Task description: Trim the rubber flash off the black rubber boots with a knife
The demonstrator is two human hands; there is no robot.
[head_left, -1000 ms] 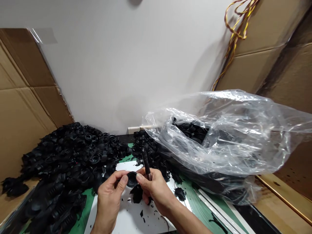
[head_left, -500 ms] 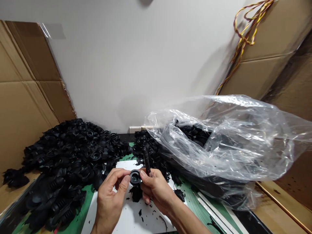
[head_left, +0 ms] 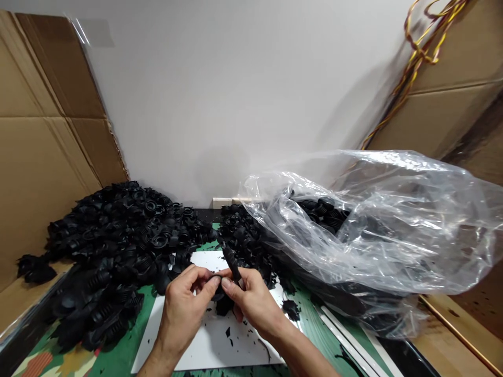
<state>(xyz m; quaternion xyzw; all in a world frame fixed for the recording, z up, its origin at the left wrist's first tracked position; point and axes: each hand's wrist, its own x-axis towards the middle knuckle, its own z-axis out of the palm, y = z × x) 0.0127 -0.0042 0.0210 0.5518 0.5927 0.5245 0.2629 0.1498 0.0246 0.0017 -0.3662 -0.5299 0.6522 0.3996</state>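
Note:
Over a white board (head_left: pixel 220 348), my left hand (head_left: pixel 181 301) pinches one side of a small round black rubber part (head_left: pixel 217 295). My right hand (head_left: pixel 255 303) grips its other side, thumb tips almost meeting. Fingers cover most of the part. A black pen-like tool (head_left: pixel 231 262) is tucked between my right thumb and index finger, its shaft pointing up and away; its lower end is hidden. Beneath the hands lies a black scrap (head_left: pixel 225 308), and small trimmings are scattered on the board.
A large heap of black rubber parts (head_left: pixel 113 225) fills the left side. Smaller black bits (head_left: pixel 241 230) are piled behind the board. On the right, a clear plastic bag (head_left: pixel 377 251) holds black parts, with white strips (head_left: pixel 349 343) in front. Cardboard (head_left: pixel 43 104) stands at left.
The round part has tilted, so its open face no longer shows. My hands have come closer together on it, and the tool leans further left. The view has shifted slightly.

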